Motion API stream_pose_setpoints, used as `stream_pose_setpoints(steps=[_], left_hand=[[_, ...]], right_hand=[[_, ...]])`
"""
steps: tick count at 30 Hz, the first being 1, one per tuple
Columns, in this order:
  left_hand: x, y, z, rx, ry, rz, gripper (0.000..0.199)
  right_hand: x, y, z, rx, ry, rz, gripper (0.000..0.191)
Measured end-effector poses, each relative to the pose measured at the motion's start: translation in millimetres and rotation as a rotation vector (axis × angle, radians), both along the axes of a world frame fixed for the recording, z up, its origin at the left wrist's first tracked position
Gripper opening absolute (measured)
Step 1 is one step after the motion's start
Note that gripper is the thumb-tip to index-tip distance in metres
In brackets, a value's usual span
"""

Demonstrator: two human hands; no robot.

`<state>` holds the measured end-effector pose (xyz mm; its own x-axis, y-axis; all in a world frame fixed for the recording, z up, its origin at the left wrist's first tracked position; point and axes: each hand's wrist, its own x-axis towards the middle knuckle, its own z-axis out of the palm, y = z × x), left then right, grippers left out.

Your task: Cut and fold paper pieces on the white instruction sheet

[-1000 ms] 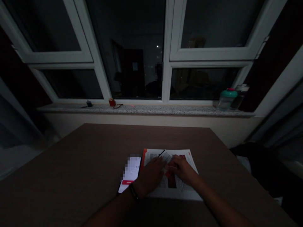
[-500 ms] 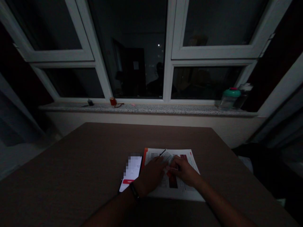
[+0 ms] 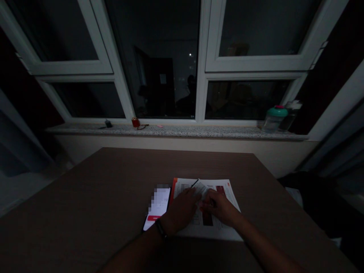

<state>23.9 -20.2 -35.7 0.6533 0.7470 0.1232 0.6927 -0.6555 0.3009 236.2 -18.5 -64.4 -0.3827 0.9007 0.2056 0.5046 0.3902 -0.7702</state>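
1. A dim room is seen, with a white-framed window (image 3: 200, 76) across the far side, its dark panes reflecting the room.
2. A speckled stone sill (image 3: 176, 131) runs beneath the window. A small dark object (image 3: 108, 123) and a small red item (image 3: 135, 122) are placed toward its left, and a clear bottle with a teal lid (image 3: 273, 119) is placed toward its right.
3. A brown counter (image 3: 85, 197) fills the near part of the view. Its far edge is set near the wall below the sill, and its right edge is angled toward the near right.
4. A printed sheet (image 3: 224, 201) with red markings is laid near the counter's near side, right of centre.
5. A lit phone (image 3: 157, 204) is laid just left of the sheet, its screen partly blurred.
6. The left hand (image 3: 180, 212) is held open and palm down, with its fingers spread on the sheet. No grip is shown. A dark wristband (image 3: 160, 229) is worn on that wrist.
7. The right hand (image 3: 220, 207) is set on the sheet just beside the left hand, with its fingers curled. A small red piece (image 3: 202, 207) is seen at the fingertips, but whether it is held cannot be told.
8. A thin black stick (image 3: 195, 183) is seen at the sheet's far edge, beyond both hands.
9. Broad counter surface extends left of the phone, beyond the sheet, and to its right.
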Motion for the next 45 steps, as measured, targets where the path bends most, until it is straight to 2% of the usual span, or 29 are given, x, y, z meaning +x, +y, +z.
stream_pose_setpoints(steps=[4, 7, 10, 13, 16, 19, 26, 31, 34, 39, 42, 45], left_hand=[[0.6, 0.9, -0.3, -0.001, -0.004, -0.014, 0.044], [1.3, 0.6, 1.3, 0.009, -0.003, -0.029, 0.04], [2.1, -0.6, 4.6, 0.012, 0.004, -0.01, 0.036], [3.2, -1.7, 7.3, 0.005, 0.009, 0.0, 0.029], [4.3, -3.0, 9.2, 0.014, 0.011, -0.013, 0.028], [5.0, -5.0, 11.6, 0.005, 0.02, -0.046, 0.032], [6.1, -6.4, 16.5, -0.024, 0.008, -0.138, 0.053], [6.8, -7.8, 21.8, -0.069, 0.028, -0.169, 0.042], [7.3, -8.9, 24.7, -0.064, 0.062, -0.174, 0.034], [7.5, -8.5, 25.3, -0.044, 0.063, -0.21, 0.019], [7.8, -8.2, 25.1, -0.028, 0.062, -0.217, 0.016], [8.0, -7.7, 24.7, -0.025, 0.079, -0.222, 0.019]], right_hand=[[1.7, -4.7, 6.0, -0.035, -0.024, 0.116, 0.028], [4.4, -7.9, 8.7, -0.022, -0.006, 0.148, 0.029], [6.5, -7.4, 8.3, -0.026, 0.05, 0.089, 0.031], [7.7, -4.3, 6.0, -0.028, 0.082, -0.037, 0.03], [8.9, -0.9, 2.4, 0.035, 0.055, -0.115, 0.025], [10.0, 1.6, -1.7, 0.083, 0.017, -0.12, 0.016], [9.9, 1.6, -1.3, 0.022, -0.016, -0.095, 0.004], [9.3, -2.2, 3.4, 0.019, -0.05, 0.011, 0.005], [7.4, -2.0, 1.2, 0.061, -0.035, -0.047, 0.012], [5.2, 0.7, -3.7, 0.062, 0.01, -0.25, 0.015], [4.7, 0.7, -3.2, 0.046, 0.062, -0.246, 0.008], [3.4, -0.4, -2.8, 0.052, 0.047, -0.186, 0.008]])
